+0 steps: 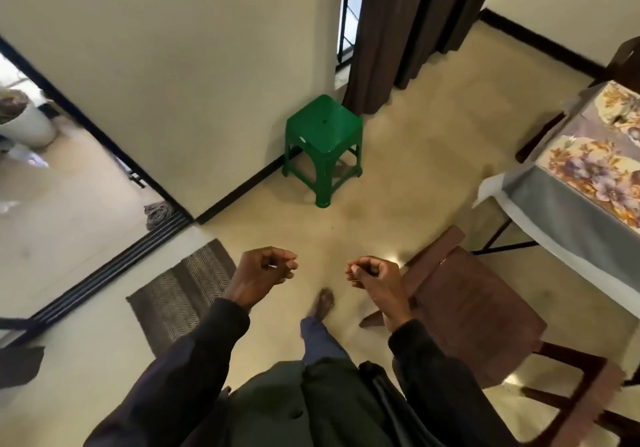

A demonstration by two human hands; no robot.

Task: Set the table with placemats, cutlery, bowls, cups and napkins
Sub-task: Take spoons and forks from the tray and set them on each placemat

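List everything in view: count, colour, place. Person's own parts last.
stool: one, green, floor by the wall
curtain: one, dark brown, top centre
table: one, grey cloth, right edge
placemats: two, floral, on the table
chairs: two, brown wood, one lower right, one cut off upper right
doormat: one, grey striped, floor at left doorway
mop head: one, grey, at the doorway threshold
pot: one, white, beyond the doorway, far left
foot: one, floor between the hands
sleeves: two, dark, bottom
left hand: one, loosely curled, empty, lower centre
right hand: one, loosely curled, empty, beside the near chair
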